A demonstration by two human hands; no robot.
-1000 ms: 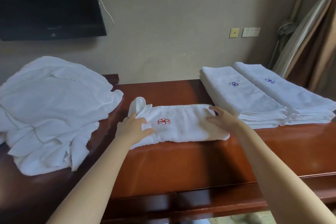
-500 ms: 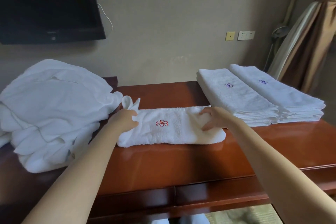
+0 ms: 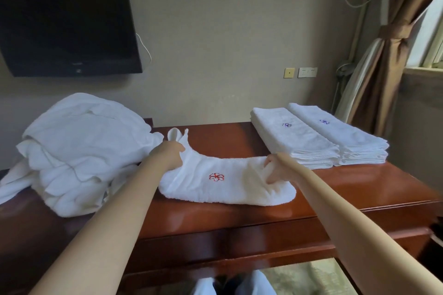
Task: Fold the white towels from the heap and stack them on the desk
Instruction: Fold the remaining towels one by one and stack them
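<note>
A folded white towel with a red flower mark (image 3: 225, 182) lies in the middle of the brown desk (image 3: 239, 213). My left hand (image 3: 169, 154) grips its left end, and a loose corner sticks up beyond the fingers. My right hand (image 3: 279, 170) pinches its right end, which is lifted a little so the towel sags between the hands. The heap of unfolded white towels (image 3: 79, 148) sits on the left of the desk. Two stacks of folded towels with blue marks (image 3: 318, 136) stand side by side at the back right.
A black television (image 3: 64, 29) hangs on the wall above the heap. A brown curtain (image 3: 388, 55) and a window sill are at the right. Wall sockets (image 3: 299, 72) sit behind the stacks. Bare desk lies in front of the towel.
Both hands have gone from lying on the towel to gripping its ends and lifting them slightly. The towel now curves up at both ends. The camera has tilted up.
</note>
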